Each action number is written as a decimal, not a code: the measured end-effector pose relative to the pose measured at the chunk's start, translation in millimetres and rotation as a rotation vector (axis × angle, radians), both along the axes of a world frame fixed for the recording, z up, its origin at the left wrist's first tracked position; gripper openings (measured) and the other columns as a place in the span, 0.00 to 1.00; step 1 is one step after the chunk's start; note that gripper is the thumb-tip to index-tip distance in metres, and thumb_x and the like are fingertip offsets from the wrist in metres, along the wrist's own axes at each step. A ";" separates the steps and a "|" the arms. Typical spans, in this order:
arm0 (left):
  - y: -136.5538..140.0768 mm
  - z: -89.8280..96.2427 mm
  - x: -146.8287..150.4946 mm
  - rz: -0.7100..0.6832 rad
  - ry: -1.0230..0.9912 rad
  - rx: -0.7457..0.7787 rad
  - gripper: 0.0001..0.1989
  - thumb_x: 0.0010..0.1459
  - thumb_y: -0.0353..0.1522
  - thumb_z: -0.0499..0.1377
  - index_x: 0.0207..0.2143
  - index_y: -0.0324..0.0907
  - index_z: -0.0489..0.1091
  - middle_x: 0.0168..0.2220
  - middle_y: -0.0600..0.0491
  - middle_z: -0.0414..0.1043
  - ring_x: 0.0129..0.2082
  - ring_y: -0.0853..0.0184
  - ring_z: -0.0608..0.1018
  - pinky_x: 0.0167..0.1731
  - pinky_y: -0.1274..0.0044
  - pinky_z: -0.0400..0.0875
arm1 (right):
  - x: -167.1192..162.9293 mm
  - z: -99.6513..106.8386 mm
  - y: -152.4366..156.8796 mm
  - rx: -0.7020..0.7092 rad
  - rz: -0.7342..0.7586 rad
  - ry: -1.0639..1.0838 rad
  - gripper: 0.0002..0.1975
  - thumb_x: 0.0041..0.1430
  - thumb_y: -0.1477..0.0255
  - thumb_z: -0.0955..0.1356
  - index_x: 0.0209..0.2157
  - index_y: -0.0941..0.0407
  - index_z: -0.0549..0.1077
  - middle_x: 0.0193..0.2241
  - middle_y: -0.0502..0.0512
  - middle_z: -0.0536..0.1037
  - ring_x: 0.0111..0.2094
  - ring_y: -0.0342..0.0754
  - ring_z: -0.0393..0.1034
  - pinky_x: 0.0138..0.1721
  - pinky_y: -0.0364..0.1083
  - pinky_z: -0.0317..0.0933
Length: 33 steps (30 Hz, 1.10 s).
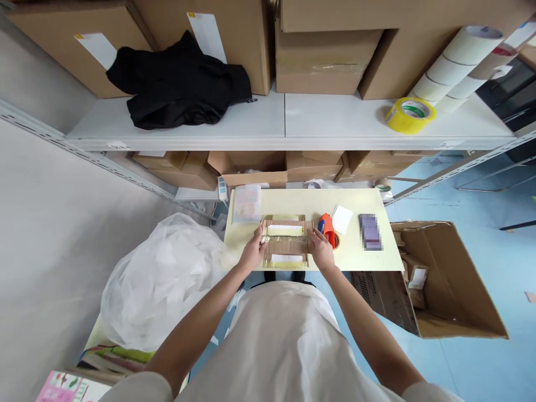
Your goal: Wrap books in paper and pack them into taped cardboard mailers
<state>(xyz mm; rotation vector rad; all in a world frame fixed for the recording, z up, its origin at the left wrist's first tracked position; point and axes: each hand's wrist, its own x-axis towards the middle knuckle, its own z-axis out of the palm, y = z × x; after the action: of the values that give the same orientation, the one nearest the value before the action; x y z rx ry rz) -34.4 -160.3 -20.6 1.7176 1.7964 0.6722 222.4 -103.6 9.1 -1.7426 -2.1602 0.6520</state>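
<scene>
A small taped cardboard box (288, 244) is gripped at its two ends over the front of the pale table. My left hand (252, 252) is closed on its left end, and my right hand (321, 249) on its right end. White labels show just above and below the box's brown middle; whether they belong to one box or several, I cannot tell. Right beside my right hand lies an orange-red tape dispenser (327, 224) with a blue item against it. A stack of white labels or cards (342, 219) sits past the dispenser.
The table (355, 201) also bears a clear plastic packet (247, 204) and a blurred-out purple item (371, 231). An open carton (456, 279) stands right, a white plastic bundle (159, 279) left. Ahead, a shelf (268, 125) holds cartons, black cloth (180, 84) and yellow tape (410, 115).
</scene>
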 end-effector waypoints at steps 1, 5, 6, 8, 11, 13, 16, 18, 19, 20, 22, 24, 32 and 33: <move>6.9 -0.7 1.7 -0.007 0.022 -0.001 0.33 0.61 0.33 0.48 0.66 0.39 0.41 0.60 0.40 0.60 0.57 0.57 0.67 0.51 0.66 0.66 | -1.8 1.3 6.4 -0.019 -0.015 -0.029 0.22 0.62 0.74 0.58 0.56 0.53 0.66 0.57 0.61 0.66 0.49 0.54 0.70 0.42 0.50 0.68; 18.7 -1.2 5.6 -0.041 0.122 -0.014 0.32 0.62 0.34 0.46 0.66 0.37 0.40 0.63 0.38 0.52 0.61 0.56 0.62 0.53 0.66 0.65 | -6.1 1.3 13.7 -0.059 -0.014 -0.100 0.26 0.62 0.66 0.60 0.61 0.55 0.57 0.61 0.65 0.60 0.52 0.58 0.67 0.42 0.53 0.68; 18.0 -0.4 5.3 -0.048 0.148 -0.010 0.32 0.63 0.35 0.46 0.66 0.37 0.39 0.64 0.37 0.50 0.62 0.56 0.61 0.53 0.66 0.65 | -6.6 -0.2 11.5 -0.052 -0.006 -0.108 0.28 0.62 0.65 0.61 0.63 0.55 0.54 0.61 0.65 0.58 0.53 0.59 0.65 0.42 0.54 0.68; 14.3 3.7 3.9 -0.050 0.203 0.008 0.34 0.63 0.36 0.45 0.66 0.35 0.35 0.65 0.35 0.47 0.63 0.54 0.58 0.54 0.65 0.64 | -7.2 -4.0 5.1 -0.030 -0.005 -0.124 0.31 0.62 0.65 0.61 0.64 0.55 0.50 0.62 0.66 0.56 0.56 0.60 0.62 0.41 0.54 0.69; 8.5 16.7 5.0 -0.044 0.314 0.060 0.36 0.63 0.38 0.46 0.66 0.31 0.33 0.66 0.33 0.41 0.65 0.52 0.51 0.57 0.62 0.59 | -9.4 -8.9 -2.3 -0.003 -0.024 -0.140 0.31 0.62 0.65 0.59 0.65 0.56 0.48 0.63 0.67 0.54 0.57 0.60 0.61 0.41 0.53 0.69; 7.8 26.9 10.7 -0.124 0.402 0.100 0.35 0.62 0.39 0.47 0.66 0.34 0.38 0.67 0.37 0.40 0.66 0.51 0.47 0.59 0.59 0.53 | -11.8 -10.5 -3.0 0.001 -0.028 -0.139 0.31 0.62 0.65 0.59 0.65 0.56 0.48 0.63 0.67 0.53 0.58 0.60 0.60 0.42 0.52 0.68; 12.7 35.0 24.7 -0.292 0.503 0.113 0.34 0.61 0.42 0.49 0.65 0.38 0.45 0.67 0.41 0.42 0.67 0.51 0.43 0.61 0.56 0.45 | -13.2 -11.9 -0.2 -0.005 -0.028 -0.101 0.31 0.63 0.64 0.58 0.64 0.57 0.49 0.63 0.67 0.53 0.59 0.59 0.57 0.44 0.52 0.67; 17.7 33.0 33.0 -0.313 0.541 0.086 0.35 0.60 0.42 0.50 0.65 0.35 0.47 0.66 0.39 0.43 0.67 0.51 0.43 0.61 0.56 0.44 | -8.7 -14.0 0.8 -0.003 -0.001 -0.034 0.30 0.63 0.62 0.58 0.64 0.56 0.49 0.63 0.66 0.54 0.60 0.57 0.55 0.47 0.53 0.65; 19.8 30.5 35.8 -0.302 0.553 0.072 0.35 0.60 0.42 0.50 0.65 0.34 0.47 0.66 0.38 0.43 0.67 0.51 0.44 0.61 0.57 0.45 | -4.1 -15.8 0.8 0.004 0.008 0.012 0.30 0.63 0.62 0.57 0.64 0.56 0.49 0.62 0.65 0.55 0.61 0.56 0.54 0.49 0.53 0.64; 21.5 27.5 37.3 -0.294 0.561 0.062 0.35 0.61 0.42 0.50 0.64 0.33 0.47 0.66 0.38 0.43 0.67 0.51 0.44 0.61 0.58 0.46 | 1.9 -18.0 0.6 0.013 -0.009 0.056 0.29 0.64 0.61 0.56 0.64 0.56 0.50 0.61 0.65 0.57 0.61 0.55 0.54 0.50 0.53 0.62; 23.1 22.1 37.5 -0.296 0.570 0.057 0.34 0.61 0.41 0.50 0.64 0.32 0.47 0.66 0.37 0.42 0.66 0.52 0.45 0.61 0.59 0.46 | 16.5 -23.5 1.1 0.015 -0.136 0.105 0.28 0.65 0.61 0.53 0.62 0.59 0.52 0.58 0.66 0.61 0.59 0.55 0.56 0.52 0.53 0.60; 23.2 18.8 35.7 -0.312 0.577 0.057 0.35 0.60 0.40 0.51 0.64 0.31 0.47 0.66 0.37 0.43 0.66 0.52 0.46 0.61 0.59 0.47 | 30.3 -29.9 5.1 -0.081 -0.275 0.052 0.26 0.66 0.63 0.49 0.58 0.61 0.59 0.54 0.67 0.67 0.56 0.54 0.60 0.51 0.53 0.59; 21.2 17.2 38.0 -0.338 0.583 0.032 0.35 0.60 0.40 0.52 0.64 0.31 0.45 0.65 0.35 0.44 0.66 0.52 0.47 0.61 0.58 0.47 | 25.7 -55.2 42.9 -0.412 -0.324 -0.189 0.22 0.62 0.62 0.57 0.43 0.65 0.71 0.37 0.72 0.75 0.41 0.58 0.71 0.40 0.52 0.62; 19.8 17.4 39.2 -0.341 0.581 0.027 0.35 0.60 0.40 0.52 0.64 0.30 0.46 0.65 0.35 0.44 0.66 0.52 0.47 0.61 0.58 0.47 | 24.6 -55.9 45.5 -0.409 -0.327 -0.203 0.20 0.60 0.64 0.59 0.42 0.65 0.71 0.37 0.72 0.75 0.40 0.57 0.72 0.40 0.52 0.62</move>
<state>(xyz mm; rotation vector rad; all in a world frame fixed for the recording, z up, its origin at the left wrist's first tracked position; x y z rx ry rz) 4.8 -140.6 -3.2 2.3312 1.7716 0.0475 247.1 -58.1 -46.7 -2.4013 -1.8846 0.9082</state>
